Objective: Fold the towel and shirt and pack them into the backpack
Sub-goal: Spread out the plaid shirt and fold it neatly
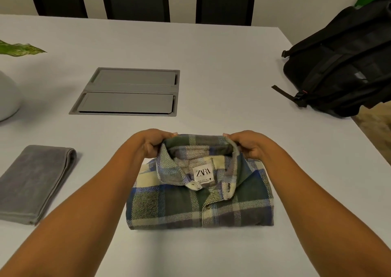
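My 2 hands meet at the far edge of the plaid shirt (198, 194), which lies folded into a compact rectangle, collar up and label showing, on the white table (232, 69) directly in front of me. The left hand (151, 144) and right hand (250, 146) each pinch a corner of the collar, fingers closed on the cloth. The grey towel (36, 183) sits already folded, well apart to my left. The black backpack (342, 69) lies on its side at the table's far right corner; I cannot tell from here whether its main compartment is unzipped. I judge the folding as nearly done, with only the collar being squared off. Packing comes next: that calls for shifting my grip under the bundle so it keeps its shape, and getting the bag open.
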Demonstrator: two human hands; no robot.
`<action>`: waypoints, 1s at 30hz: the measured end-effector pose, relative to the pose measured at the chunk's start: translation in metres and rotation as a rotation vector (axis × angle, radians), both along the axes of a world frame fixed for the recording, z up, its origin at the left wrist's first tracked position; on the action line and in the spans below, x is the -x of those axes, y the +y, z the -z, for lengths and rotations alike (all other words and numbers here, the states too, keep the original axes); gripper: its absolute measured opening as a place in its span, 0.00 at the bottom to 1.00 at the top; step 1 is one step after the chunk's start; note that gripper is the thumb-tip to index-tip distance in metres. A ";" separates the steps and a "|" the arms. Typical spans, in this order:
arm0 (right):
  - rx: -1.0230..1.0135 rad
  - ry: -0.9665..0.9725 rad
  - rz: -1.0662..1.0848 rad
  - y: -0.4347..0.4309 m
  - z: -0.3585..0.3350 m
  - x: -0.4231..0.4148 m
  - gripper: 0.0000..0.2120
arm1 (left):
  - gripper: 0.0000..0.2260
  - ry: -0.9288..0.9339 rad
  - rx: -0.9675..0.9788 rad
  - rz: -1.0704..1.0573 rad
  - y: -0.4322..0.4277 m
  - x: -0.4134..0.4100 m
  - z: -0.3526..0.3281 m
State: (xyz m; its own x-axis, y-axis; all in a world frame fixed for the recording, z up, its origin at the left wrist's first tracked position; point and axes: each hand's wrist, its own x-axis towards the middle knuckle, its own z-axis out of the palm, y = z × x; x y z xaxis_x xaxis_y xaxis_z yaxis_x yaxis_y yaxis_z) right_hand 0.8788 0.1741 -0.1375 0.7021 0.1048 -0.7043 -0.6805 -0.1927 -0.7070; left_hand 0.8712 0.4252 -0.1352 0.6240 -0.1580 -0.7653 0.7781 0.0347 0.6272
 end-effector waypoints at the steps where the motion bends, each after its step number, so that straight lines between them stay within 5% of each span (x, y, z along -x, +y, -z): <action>1: 0.004 0.022 -0.001 0.001 -0.001 0.003 0.12 | 0.11 0.012 0.013 -0.008 0.000 0.003 0.000; 4: 0.192 -0.076 -0.029 0.004 0.005 0.011 0.14 | 0.07 -0.050 -0.114 0.004 -0.003 0.012 0.003; 10: 0.680 -0.517 0.069 -0.007 0.019 0.048 0.14 | 0.13 -0.631 -0.813 -0.217 -0.015 0.060 0.020; 13: 0.765 -0.697 0.143 -0.002 0.034 0.079 0.13 | 0.15 -0.729 -0.881 -0.115 -0.026 0.087 0.037; 17: 0.756 -0.679 0.112 0.010 0.053 0.104 0.18 | 0.12 -0.723 -0.933 -0.083 -0.037 0.099 0.052; 23: 0.757 -0.643 0.105 0.011 0.058 0.111 0.17 | 0.14 -0.506 -0.733 -0.315 -0.041 0.101 0.047; 28: 0.751 -0.618 0.096 0.006 0.059 0.112 0.13 | 0.15 -0.221 0.048 -0.642 -0.024 0.099 0.042; 30: 0.730 -0.620 0.092 0.005 0.061 0.111 0.13 | 0.15 -0.259 -0.127 -0.556 -0.019 0.107 0.039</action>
